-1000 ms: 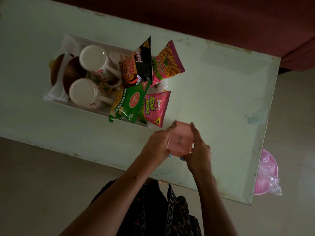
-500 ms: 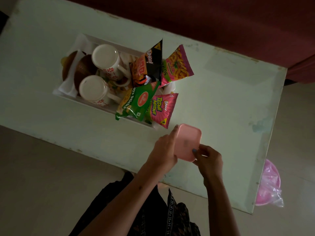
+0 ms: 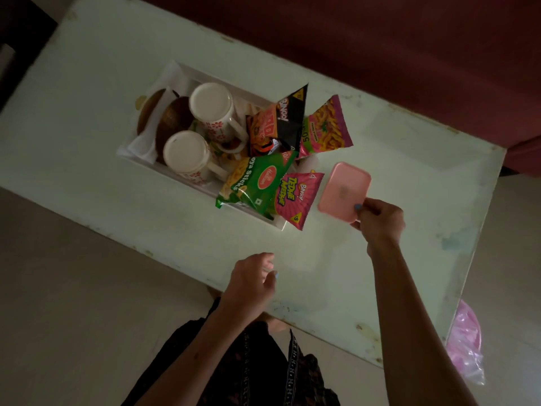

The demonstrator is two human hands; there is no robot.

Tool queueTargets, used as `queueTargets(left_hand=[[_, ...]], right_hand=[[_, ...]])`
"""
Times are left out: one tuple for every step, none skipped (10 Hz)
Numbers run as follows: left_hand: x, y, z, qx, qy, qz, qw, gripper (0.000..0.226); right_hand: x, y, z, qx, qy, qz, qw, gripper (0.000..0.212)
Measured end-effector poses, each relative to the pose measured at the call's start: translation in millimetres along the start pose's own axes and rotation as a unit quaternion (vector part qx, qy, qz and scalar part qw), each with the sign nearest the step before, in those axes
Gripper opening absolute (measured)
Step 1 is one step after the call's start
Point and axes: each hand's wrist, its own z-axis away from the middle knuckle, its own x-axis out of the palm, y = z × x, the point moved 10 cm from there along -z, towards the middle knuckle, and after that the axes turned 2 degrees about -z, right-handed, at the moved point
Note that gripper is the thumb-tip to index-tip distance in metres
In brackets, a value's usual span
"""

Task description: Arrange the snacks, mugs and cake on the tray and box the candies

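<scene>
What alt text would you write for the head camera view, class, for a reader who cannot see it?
A right hand pinches a closed pink box on a pale table, beside a white tray holding snack packets, two mugs and cake. The left hand hangs empty nearer the person.

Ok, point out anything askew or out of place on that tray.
The snack packets are piled loosely at the tray's right end, several hanging over its rim. Both mugs stand upside down. The pink box sits outside the tray, held by the right hand.
</scene>
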Motion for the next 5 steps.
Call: queueTargets(left_hand=[[-14.4,-7.4,-4.0,0.001,0.013,-0.014,1.000,0.035],[-25.0,-10.2,-6.0,0.008,0.025,-0.030,0.999,0.034],[-39.2,-24.4,-15.0,0.000,0.025,-0.044,0.999,0.033],[-46.1,-34.0,-19.2,-0.006,0.015,-0.055,0.998,0.033],[-55.0,-50.7,-20.7,-0.019,-0.020,-0.120,0.992,0.033]], right_hand=[[15.9,-5.2,-2.0,-0.007,-0.015,0.016,1.000,0.025],[20.0,-1.9,0.1,-0.012,-0.012,0.025,1.000,0.025],[20.6,-3.5,-2.1,-0.010,-0.009,0.029,0.999,0.028],[20.4,-5.0,4.8,-0.012,-0.004,0.029,1.000,0.033],[10.5,25.9,33.0,0.043,0.062,-0.037,0.997,0.038]])
